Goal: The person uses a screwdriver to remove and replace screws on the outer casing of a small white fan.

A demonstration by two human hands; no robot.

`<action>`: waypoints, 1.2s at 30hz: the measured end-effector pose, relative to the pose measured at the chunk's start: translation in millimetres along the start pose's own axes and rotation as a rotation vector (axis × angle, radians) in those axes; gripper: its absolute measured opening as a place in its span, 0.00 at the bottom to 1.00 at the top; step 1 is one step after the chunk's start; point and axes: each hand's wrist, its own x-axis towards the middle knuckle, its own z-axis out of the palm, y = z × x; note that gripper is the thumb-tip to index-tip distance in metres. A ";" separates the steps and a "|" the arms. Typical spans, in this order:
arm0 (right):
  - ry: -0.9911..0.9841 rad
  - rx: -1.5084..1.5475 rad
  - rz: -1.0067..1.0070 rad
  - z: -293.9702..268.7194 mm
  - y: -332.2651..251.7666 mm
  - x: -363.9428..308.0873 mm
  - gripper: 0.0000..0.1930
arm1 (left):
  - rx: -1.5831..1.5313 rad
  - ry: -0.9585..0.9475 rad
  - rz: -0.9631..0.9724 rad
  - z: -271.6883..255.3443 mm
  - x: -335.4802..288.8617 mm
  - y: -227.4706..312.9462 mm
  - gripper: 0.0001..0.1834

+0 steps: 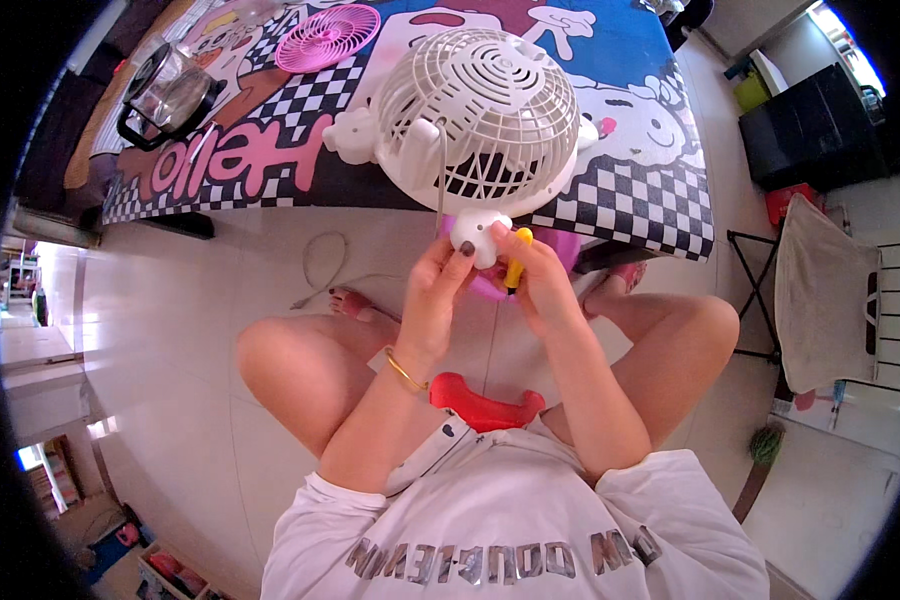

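Observation:
My left hand point(436, 290) pinches a small white plastic piece point(478, 232) with rounded lobes and a dark hole, just below the table's near edge. Closed around a short yellow and black screwdriver point(518, 262), my right hand point(544, 278) also rests its thumb against that piece. The screwdriver's black end points down toward my lap; its shaft does not show. Just beyond both hands, a white fan point(490, 120) with a domed grille lies on the table. A pale cord point(442, 180) runs from it down behind my left hand.
On the patterned tablecloth point(635, 215) stand a pink round fan guard point(315, 42) and a glass jug point(170, 98) with a black handle. A purple object point(565, 247) shows under the table edge. A cable point(322, 262) lies on the floor; beneath me is a red seat point(485, 405).

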 end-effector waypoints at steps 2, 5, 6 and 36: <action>-0.001 -0.005 -0.004 -0.7 2.1 -0.6 0.17 | 0.067 0.083 -0.015 -1.3 1.5 -3.7 0.16; 0.004 -0.021 -0.010 -1.3 5.2 -2.1 0.16 | 0.051 0.112 -0.060 -4.3 1.3 -6.7 0.17; 0.012 -0.032 -0.010 -1.3 6.2 -2.7 0.15 | 0.052 0.113 -0.060 -6.4 1.4 -8.4 0.17; 0.068 -0.674 -0.995 3.4 -39.9 -40.3 0.12 | -0.137 0.102 -0.145 -10.2 1.6 -27.2 0.15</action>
